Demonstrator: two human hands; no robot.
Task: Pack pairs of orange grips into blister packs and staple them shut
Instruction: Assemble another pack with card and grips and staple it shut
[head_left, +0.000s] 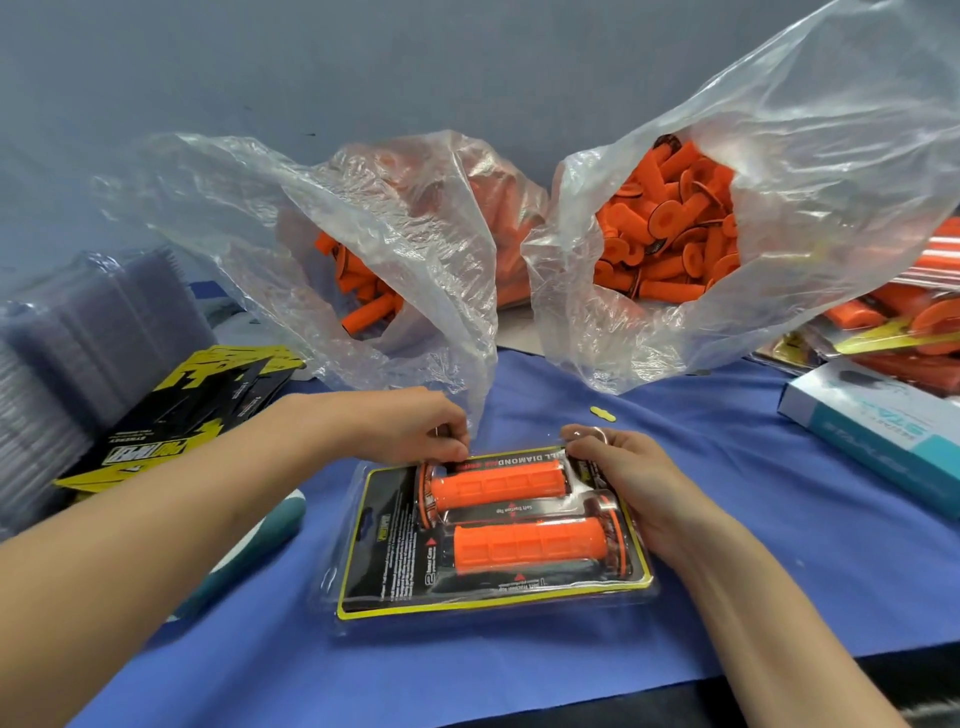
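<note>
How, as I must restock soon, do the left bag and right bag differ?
The left bag sags, its mouth half folded over; the right bag gapes wide. Few grips show in the left bag; the right bag looks heaped with them. Both are clear plastic and hold orange grips.

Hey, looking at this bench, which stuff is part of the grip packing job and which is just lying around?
In the job: blister pack, its orange grips, left hand and right hand pinching its far edge, left bag, right bag of grips, insert cards, clear shells, finished packs.
Lying about: yellow scrap, light-blue box, teal object; purpose unclear.
</note>
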